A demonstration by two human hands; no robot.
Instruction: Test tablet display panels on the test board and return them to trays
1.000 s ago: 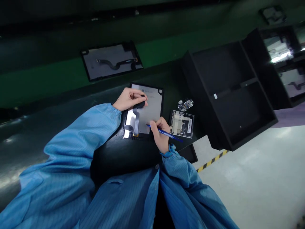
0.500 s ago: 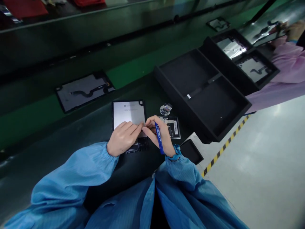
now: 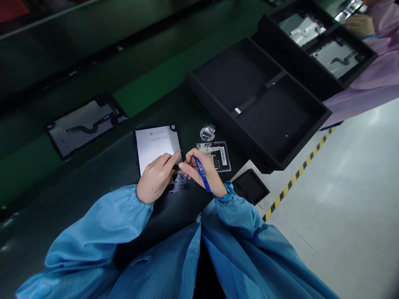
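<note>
**Fingertips meet at the panel's lower edge, pen in hand**

Your left hand (image 3: 154,178) and right hand (image 3: 199,170) come together over a black-framed display panel (image 3: 155,146), which lies on the dark bench (image 3: 102,174) just in front of you. A small black strip (image 3: 176,167) sits at your fingertips (which hand has hold of it is hard to tell). Your right hand also clenches a blue marker pen (image 3: 202,174). The panel's pale back shows a small printed label and no cable across it, while the panel on the green belt (image 3: 87,124) carries a black flex cable (image 3: 84,129). Your hands partly hide the panel's lower end. A clear metal-edged part (image 3: 208,132) and a circuit card (image 3: 215,155) lie untouched just beside it. The nearer black foam tray (image 3: 258,99) holds nothing in its two compartments that you can see, but the farther tray (image 3: 314,45) holds panels.
</note>
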